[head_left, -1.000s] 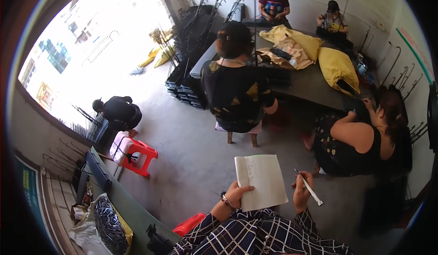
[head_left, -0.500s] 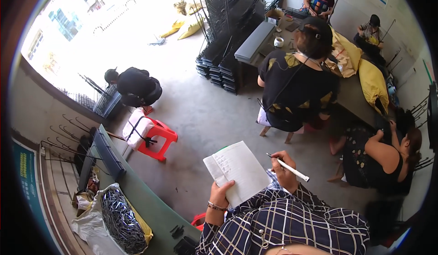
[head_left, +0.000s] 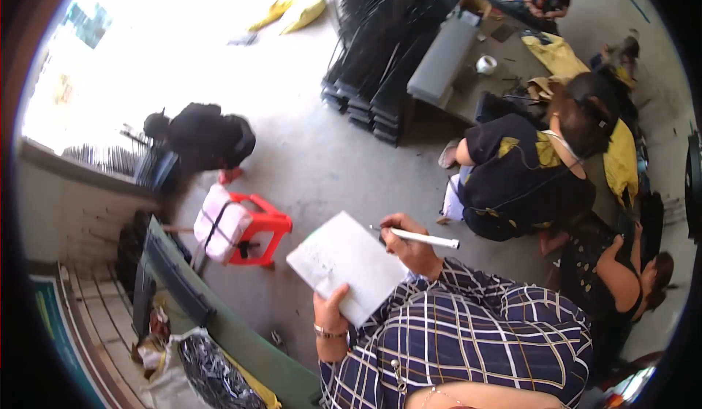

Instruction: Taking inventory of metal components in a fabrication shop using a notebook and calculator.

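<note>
An open notebook (head_left: 358,266) with white pages tilts in front of me, a few lines of handwriting on its left part. My left hand (head_left: 331,312) grips its lower left edge, thumb lying on the page, a bracelet at the wrist. Between the fingers of my right hand (head_left: 411,252) is a white pen (head_left: 431,239), its tip pointing left just off the notebook's upper right edge. The pen does not appear to touch the paper. Fingers of the left hand beneath the notebook are hidden.
Left of me, a green table (head_left: 256,343) bears a sack of shiny metal strips (head_left: 212,372). A red stool (head_left: 263,230) with a pale cushion stands ahead. Dark metal racks (head_left: 373,80) are stacked beyond. A co-worker in black (head_left: 519,175) sits to the right; another person (head_left: 208,138) bends near the doorway.
The view has shifted and blurred a little. Notebook and both hands appear slightly farther left and higher, and the pen lies flatter. The seated co-worker in black has leaned toward the right.
</note>
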`<state>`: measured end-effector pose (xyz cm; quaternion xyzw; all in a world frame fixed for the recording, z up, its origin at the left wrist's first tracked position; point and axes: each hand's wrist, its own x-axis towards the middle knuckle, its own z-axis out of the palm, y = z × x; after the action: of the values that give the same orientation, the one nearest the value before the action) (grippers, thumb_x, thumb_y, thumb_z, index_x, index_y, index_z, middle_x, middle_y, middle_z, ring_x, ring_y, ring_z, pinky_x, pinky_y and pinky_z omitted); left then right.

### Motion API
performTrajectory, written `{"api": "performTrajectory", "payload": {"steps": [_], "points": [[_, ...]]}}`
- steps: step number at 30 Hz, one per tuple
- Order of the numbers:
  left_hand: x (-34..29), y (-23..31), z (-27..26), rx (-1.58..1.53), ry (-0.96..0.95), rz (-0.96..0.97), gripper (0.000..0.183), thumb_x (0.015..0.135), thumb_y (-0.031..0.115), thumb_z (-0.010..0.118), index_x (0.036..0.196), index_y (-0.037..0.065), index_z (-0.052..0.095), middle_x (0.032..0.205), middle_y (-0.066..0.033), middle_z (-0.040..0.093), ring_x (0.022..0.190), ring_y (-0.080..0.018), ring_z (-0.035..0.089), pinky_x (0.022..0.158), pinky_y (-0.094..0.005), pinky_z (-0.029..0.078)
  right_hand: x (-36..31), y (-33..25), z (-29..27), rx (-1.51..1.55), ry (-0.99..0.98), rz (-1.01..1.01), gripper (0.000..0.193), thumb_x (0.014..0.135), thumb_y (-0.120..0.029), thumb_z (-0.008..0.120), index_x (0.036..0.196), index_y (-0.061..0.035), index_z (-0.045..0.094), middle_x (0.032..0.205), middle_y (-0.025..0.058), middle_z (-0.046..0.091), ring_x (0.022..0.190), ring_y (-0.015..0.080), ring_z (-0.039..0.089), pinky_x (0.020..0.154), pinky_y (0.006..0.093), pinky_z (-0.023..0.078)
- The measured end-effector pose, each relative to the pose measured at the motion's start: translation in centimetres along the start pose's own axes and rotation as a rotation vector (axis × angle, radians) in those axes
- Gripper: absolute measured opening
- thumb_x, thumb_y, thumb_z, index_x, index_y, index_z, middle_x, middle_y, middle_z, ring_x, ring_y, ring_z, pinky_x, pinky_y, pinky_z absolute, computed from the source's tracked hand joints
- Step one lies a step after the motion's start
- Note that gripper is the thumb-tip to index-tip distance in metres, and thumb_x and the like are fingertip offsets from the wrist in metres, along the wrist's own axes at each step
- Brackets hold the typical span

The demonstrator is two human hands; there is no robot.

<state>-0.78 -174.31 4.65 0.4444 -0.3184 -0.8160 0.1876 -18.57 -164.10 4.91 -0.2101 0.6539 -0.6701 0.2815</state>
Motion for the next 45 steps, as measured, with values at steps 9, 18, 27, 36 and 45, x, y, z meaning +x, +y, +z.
{"api": "performTrajectory", "payload": {"steps": [9, 18, 27, 36, 45], "points": [[12.2, 7.1, 3.1, 0.051, -0.107, -0.022, 0.048, 0.070, -0.004, 0.064, 0.114, -0.002, 0.048, 0.103, -0.0116, 0.060, 0.090, -0.0230, 0.060, 0.081, -0.0348, 0.049, 10.5, -2.0, 4.6, -0.169, -0.048, -0.262, 0.010, 0.079, 0.002, 0.055, 0.089, 0.0006, 0.056, 0.079, 0.0086, 0.058, 0.066, 0.0131, 0.055, 0.059, 0.0243, 0.044], [27.2, 18.1, 3.3, 0.154, -0.346, -0.159, 0.045, 0.070, -0.003, 0.063, 0.113, -0.002, 0.050, 0.101, -0.0113, 0.061, 0.089, -0.0233, 0.060, 0.078, -0.0352, 0.050, 23.2, -3.5, 11.7, -0.060, 0.282, -0.131, 0.012, 0.081, -0.003, 0.055, 0.092, 0.0008, 0.057, 0.078, 0.0063, 0.058, 0.063, 0.0095, 0.055, 0.058, 0.0204, 0.045], [35.7, 29.5, 3.5, 0.215, -0.487, -0.275, 0.041, 0.071, -0.004, 0.064, 0.111, -0.001, 0.051, 0.101, -0.0119, 0.061, 0.089, -0.0232, 0.061, 0.077, -0.0355, 0.050, 31.5, -5.2, 19.6, -0.148, 0.290, -0.138, 0.014, 0.087, -0.012, 0.054, 0.093, 0.0014, 0.056, 0.074, 0.0069, 0.061, 0.058, 0.0086, 0.057, 0.052, 0.0205, 0.047], [40.9, 33.5, 6.6, 0.252, -0.523, -0.272, 0.040, 0.072, -0.003, 0.065, 0.109, 0.001, 0.052, 0.101, -0.0105, 0.061, 0.088, -0.0224, 0.060, 0.077, -0.0340, 0.050, 38.8, -5.7, 20.4, -0.033, 0.232, -0.124, 0.013, 0.085, -0.011, 0.056, 0.091, 0.0002, 0.058, 0.071, 0.0077, 0.062, 0.056, 0.0104, 0.058, 0.051, 0.0228, 0.048], [43.8, 33.9, 11.6, 0.283, -0.472, -0.240, 0.038, 0.072, -0.003, 0.064, 0.109, 0.001, 0.053, 0.098, -0.0102, 0.061, 0.088, -0.0214, 0.060, 0.078, -0.0334, 0.049, 44.5, -5.8, 17.7, -0.269, 0.218, -0.299, 0.006, 0.076, -0.004, 0.060, 0.081, -0.0011, 0.062, 0.068, 0.0084, 0.060, 0.059, 0.0147, 0.059, 0.053, 0.0250, 0.044]]}}
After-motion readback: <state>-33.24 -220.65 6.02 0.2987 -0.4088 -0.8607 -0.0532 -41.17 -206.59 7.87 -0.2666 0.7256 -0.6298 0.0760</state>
